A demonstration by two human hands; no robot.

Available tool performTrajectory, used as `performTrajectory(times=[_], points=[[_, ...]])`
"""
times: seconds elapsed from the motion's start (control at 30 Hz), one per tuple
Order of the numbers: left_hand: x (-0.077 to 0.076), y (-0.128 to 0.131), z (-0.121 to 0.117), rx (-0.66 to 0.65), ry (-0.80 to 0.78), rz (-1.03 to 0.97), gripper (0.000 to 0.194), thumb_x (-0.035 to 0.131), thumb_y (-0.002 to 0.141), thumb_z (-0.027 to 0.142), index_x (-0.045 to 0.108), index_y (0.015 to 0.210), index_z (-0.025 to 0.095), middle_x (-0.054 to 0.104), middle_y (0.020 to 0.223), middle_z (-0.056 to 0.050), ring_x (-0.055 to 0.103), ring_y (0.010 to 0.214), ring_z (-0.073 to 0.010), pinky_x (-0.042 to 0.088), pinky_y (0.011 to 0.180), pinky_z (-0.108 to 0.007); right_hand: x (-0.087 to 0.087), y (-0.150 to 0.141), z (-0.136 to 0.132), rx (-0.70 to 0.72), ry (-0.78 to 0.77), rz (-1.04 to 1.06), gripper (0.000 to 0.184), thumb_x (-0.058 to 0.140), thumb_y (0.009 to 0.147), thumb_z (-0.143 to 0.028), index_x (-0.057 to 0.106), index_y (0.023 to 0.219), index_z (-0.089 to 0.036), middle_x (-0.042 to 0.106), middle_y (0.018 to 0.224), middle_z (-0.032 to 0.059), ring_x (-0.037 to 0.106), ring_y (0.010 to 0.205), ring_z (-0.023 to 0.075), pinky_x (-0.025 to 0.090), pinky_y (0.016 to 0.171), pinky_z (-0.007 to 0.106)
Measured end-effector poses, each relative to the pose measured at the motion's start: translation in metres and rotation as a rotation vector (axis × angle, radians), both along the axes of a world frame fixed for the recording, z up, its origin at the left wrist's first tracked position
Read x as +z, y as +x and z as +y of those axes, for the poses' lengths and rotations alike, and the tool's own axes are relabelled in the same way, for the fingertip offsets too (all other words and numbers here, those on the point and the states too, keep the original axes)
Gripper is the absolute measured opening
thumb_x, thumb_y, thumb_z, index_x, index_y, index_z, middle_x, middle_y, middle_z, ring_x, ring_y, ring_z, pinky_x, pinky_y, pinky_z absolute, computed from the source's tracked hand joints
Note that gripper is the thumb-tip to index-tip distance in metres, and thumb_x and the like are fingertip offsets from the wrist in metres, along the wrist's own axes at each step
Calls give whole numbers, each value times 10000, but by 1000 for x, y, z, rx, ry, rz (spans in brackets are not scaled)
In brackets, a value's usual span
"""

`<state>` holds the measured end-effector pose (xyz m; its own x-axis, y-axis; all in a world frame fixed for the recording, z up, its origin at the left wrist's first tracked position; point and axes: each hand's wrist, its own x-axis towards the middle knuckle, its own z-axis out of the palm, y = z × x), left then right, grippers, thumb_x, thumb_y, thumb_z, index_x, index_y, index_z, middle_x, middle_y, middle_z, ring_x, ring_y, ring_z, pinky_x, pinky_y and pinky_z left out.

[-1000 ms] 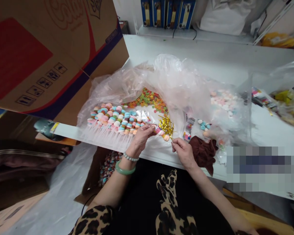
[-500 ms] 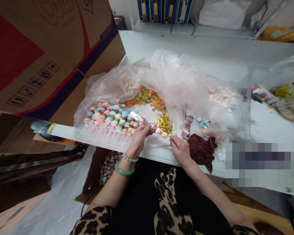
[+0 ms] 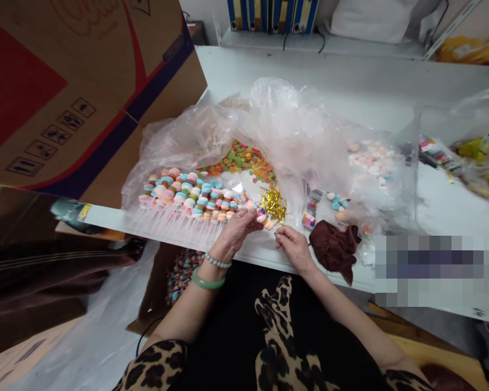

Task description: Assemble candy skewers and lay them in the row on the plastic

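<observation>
The left hand (image 3: pixel 238 229) holds one candy skewer (image 3: pixel 262 218) over the counter (image 3: pixel 350 87), its fingers (image 3: pixel 248 216) clamped on the skewer. The skewer lies nearly level, and its threaded pastel candies show pink and orange. It points right, just below a single bundle of gold foil picks (image 3: pixel 274 205).

The right hand (image 3: pixel 295 251) is just beside the skewer's lower end. Its fingers (image 3: pixel 280 232) are pinched together at the tips; anything between them is too small to tell.

A beaded bracelet (image 3: pixel 218 262) and a green bangle (image 3: pixel 207 279) sit on the left wrist, one of each.

To the left of the hands, a block of finished candy skewers (image 3: pixel 187 200) lies side by side, too many to count exactly, with pale sticks (image 3: pixel 167 228) toward the counter's front edge. Behind it is a heap of ring-shaped candies (image 3: pixel 240 157).

All of this rests on a crumpled clear plastic bag (image 3: pixel 277 108). To the right are two printed packets (image 3: pixel 312 206), a group of loose round candies (image 3: pixel 336 202) and one brown cloth (image 3: pixel 334 251).
</observation>
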<state>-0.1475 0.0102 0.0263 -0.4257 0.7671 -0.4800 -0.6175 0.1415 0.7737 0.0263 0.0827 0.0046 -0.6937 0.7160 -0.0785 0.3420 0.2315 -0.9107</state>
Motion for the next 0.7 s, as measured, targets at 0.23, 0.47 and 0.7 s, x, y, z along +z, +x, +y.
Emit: performTrajectory(times=[0.23, 0.47, 0.7], points=[[-2, -16, -2, 18, -65, 189, 516, 722, 662, 657, 656, 700, 147, 676, 718, -46, 621, 676, -151, 493, 678, -282, 1, -7, 4, -77, -339, -6, 149, 547, 778, -344, 585, 715, -215, 600, 552, -30, 474, 506, 130, 370, 539, 241], [-1, -15, -2, -14, -110, 223, 540, 656, 712, 683, 679, 701, 144, 695, 691, -76, 644, 654, -174, 484, 672, -296, 3, -3, 3, -31, -14, -8, 152, 499, 829, -316, 608, 772, -226, 627, 622, -15, 579, 616, 150, 428, 660, 249], [-1, -19, -3, 223, 20, 16, 358, 854, 607, 407, 667, 755, 140, 684, 725, -19, 633, 655, -127, 517, 646, -254, 1, 4, 7, 7, 194, -35, 198, 465, 868, -319, 639, 862, -225, 637, 673, 16, 583, 608, 157, 421, 644, 255]])
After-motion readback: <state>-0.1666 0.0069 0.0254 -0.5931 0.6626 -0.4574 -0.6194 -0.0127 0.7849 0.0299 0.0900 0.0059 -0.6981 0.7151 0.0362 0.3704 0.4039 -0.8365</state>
